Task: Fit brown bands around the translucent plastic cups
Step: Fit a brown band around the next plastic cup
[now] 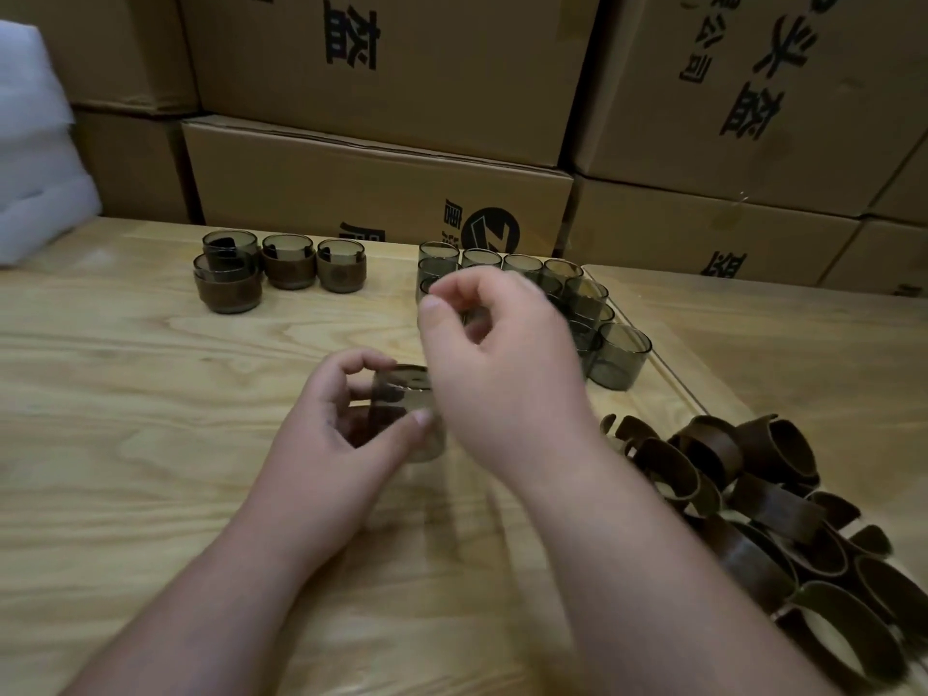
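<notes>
While left hand (331, 434) grips cup (409, 414), right hand (497, 354) hovers.

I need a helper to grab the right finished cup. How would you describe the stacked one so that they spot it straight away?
On the light wooden table, look to the far left, where banded translucent cups stand before the cardboard boxes. The leftmost, the stacked brown-banded cup, alone has a second cup nested in it; its two neighbours stand single.

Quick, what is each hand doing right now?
Left hand: grips a translucent cup.
Right hand: fingers curled; cannot tell whether it holds anything.
</notes>
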Tool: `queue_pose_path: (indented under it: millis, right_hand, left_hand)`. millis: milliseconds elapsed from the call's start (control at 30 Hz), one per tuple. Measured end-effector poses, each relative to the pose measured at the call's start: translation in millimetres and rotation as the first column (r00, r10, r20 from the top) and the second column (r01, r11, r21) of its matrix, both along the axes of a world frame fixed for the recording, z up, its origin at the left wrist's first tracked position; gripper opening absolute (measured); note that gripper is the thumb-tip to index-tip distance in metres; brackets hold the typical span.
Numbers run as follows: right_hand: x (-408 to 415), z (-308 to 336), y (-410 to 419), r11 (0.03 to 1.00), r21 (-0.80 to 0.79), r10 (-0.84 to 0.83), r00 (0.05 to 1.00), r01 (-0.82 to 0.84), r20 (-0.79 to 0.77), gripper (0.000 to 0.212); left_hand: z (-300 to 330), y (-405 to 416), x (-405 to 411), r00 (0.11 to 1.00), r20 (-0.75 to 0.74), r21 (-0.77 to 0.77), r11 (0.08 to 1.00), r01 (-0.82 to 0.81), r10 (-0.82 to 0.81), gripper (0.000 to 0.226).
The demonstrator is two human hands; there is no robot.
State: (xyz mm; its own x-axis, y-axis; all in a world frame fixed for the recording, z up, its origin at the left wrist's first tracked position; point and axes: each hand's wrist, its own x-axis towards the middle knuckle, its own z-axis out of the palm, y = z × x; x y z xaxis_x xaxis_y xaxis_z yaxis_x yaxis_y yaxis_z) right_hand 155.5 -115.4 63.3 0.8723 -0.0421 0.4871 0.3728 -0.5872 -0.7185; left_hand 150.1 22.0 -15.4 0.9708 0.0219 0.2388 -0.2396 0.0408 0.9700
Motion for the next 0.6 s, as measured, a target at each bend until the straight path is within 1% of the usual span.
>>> queue_pose_path:
  millis: [33, 100, 167, 267, 333, 367, 467, 533, 600]
  right_hand:
    - [0.1, 11.1, -8.1, 0.999, -0.042, -0.012, 0.997, 0.009, -0.075, 0.020]
    - [-3.4, 32.5, -28.2, 0.998, -0.056, -0.027, 0.980, 0.016, -0.195, 0.029]
    - [-9.9, 50.3, -49.0, 0.994, -0.101, -0.070, 0.955, 0.042, -0.289, 0.033]
    - [-14.6, 65.0, -77.8, 0.986, -0.157, -0.112, 0.905, 0.051, -0.411, 0.028]
    - [-14.8, 67.4, -91.0, 0.986, -0.167, -0.099, 0.846, 0.013, -0.523, 0.044]
    - [-15.1, 66.5, -95.5, 0.987, -0.163, -0.093, 0.813, -0.003, -0.575, 0.046]
    - [-15.3, 61.3, -101.7, 0.983, -0.174, -0.084, 0.730, -0.049, -0.678, 0.031]
    - [-13.4, 58.3, -102.9, 0.975, -0.205, -0.091, 0.696, -0.083, -0.712, 0.021]
    - [-10.8, 55.9, -101.9, 0.967, -0.229, -0.095, 0.678, -0.112, -0.729, 0.018]
  left_hand:
    - [-1.8, -0.2, 0.5, 1.000, -0.001, 0.025, 1.000, -0.005, 0.005, 0.047]
    - [-4.7, 0.3, 1.1, 1.000, 0.000, 0.091, 0.996, -0.020, 0.020, 0.041]
    - [-6.6, 0.9, 1.2, 1.000, -0.002, 0.169, 0.985, -0.012, 0.013, 0.045]
    - [-6.1, -0.5, -0.4, 1.000, -0.024, 0.282, 0.959, 0.016, -0.010, 0.049]
    - [-6.2, -1.4, -0.7, 0.999, -0.038, 0.338, 0.941, 0.017, -0.004, 0.053]
    - [-6.2, -1.7, -0.7, 0.999, -0.047, 0.359, 0.933, 0.016, 0.001, 0.054]
    - [-5.8, -0.8, -1.5, 0.998, -0.060, 0.408, 0.913, 0.011, 0.015, 0.056]
    - [-5.7, -0.5, -1.4, 0.997, -0.069, 0.418, 0.908, 0.013, 0.017, 0.054]
    - [-5.0, -0.9, -1.6, 0.997, -0.081, 0.413, 0.911, 0.019, 0.016, 0.053]
